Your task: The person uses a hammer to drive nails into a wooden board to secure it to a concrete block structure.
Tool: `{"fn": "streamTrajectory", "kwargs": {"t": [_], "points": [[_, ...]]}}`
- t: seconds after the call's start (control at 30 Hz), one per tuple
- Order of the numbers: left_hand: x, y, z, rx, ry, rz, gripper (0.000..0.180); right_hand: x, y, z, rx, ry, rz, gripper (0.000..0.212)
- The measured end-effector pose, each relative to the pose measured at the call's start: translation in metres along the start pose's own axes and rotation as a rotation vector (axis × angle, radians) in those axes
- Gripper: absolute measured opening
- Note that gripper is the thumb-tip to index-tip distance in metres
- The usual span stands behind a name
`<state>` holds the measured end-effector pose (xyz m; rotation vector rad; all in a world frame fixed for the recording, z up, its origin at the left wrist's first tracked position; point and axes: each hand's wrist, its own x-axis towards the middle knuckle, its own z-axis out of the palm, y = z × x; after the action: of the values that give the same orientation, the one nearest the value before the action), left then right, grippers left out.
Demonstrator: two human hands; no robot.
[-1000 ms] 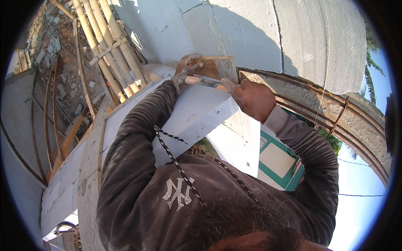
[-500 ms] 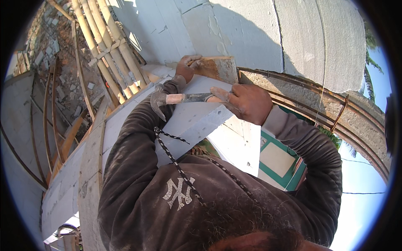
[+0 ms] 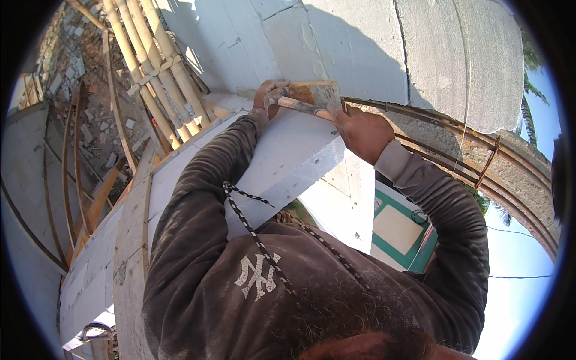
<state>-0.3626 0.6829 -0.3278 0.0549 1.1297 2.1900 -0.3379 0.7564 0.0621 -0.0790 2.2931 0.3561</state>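
My right hand [image 3: 367, 137] is closed round the handle of a claw hammer [image 3: 297, 104]. The hammer's head is beside my left hand [image 3: 265, 96], overlapping part of it. The left hand's fingers are bent together at the left end of a short, stained wooden board [image 3: 324, 95]; what they pinch, if anything, is hidden. This board stands against the far wall, behind a white block surface [image 3: 282, 147] below my hands. I cannot tell whether the hammer touches anything.
Tied bamboo poles [image 3: 157, 72] lean at the upper left, over rubble [image 3: 90, 120]. A grey block wall [image 3: 354, 42] rises beyond my hands. Rusty steel bars [image 3: 480, 171] run along a concrete beam at the right. Below them is a green-framed panel [image 3: 399, 228].
My right hand has swung the hammer forward and slightly right, away from my left forearm. Its head has come up to my left hand, which stays at the board.
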Motion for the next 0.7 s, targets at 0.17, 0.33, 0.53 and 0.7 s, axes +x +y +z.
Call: {"fn": "streamTrajectory", "kwargs": {"t": [0.17,0.33,0.53,0.7], "points": [[-0.006,0.018,0.009,0.319,0.109,0.083,0.025,-0.02,-0.019,-0.019,0.071,0.095,-0.246,0.056],[0.0,0.014,0.01,0.01,-0.095,-0.112,0.024,-0.008,0.001,-0.004,0.023,-0.029,-0.025,0.05],[-0.005,-0.003,0.02,0.319,0.107,0.106,0.021,-0.029,-0.023,-0.026,0.088,0.127,-0.246,0.05],[0.044,-0.037,-0.056,-0.4,-0.275,-0.219,0.024,0.013,-0.018,-0.026,-0.048,0.013,-0.058,0.054]]}}
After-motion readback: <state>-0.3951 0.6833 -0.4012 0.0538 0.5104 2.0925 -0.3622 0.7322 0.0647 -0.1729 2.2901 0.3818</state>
